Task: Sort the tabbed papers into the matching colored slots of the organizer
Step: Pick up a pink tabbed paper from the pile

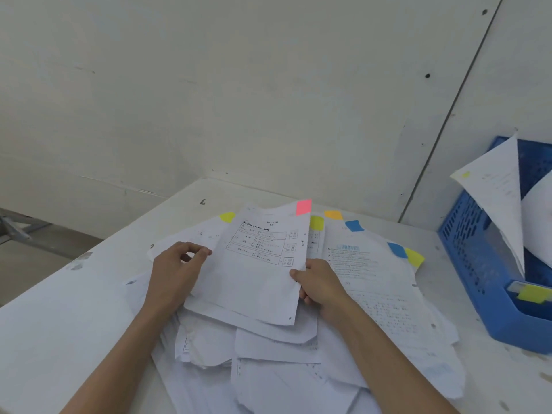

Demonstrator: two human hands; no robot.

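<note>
One smooth sheet (254, 273), crumpled pile (268, 369)

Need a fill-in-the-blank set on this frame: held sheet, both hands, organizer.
1. The top sheet, pinched at its right edge by the right hand, has a ____ tab at its upper corner.
2. The left hand sits at that sheet's ____ edge.
3. The organizer at the right is ____.
4. The label on its front slot is ____.
Missing words: pink; left; blue; yellow.
</note>
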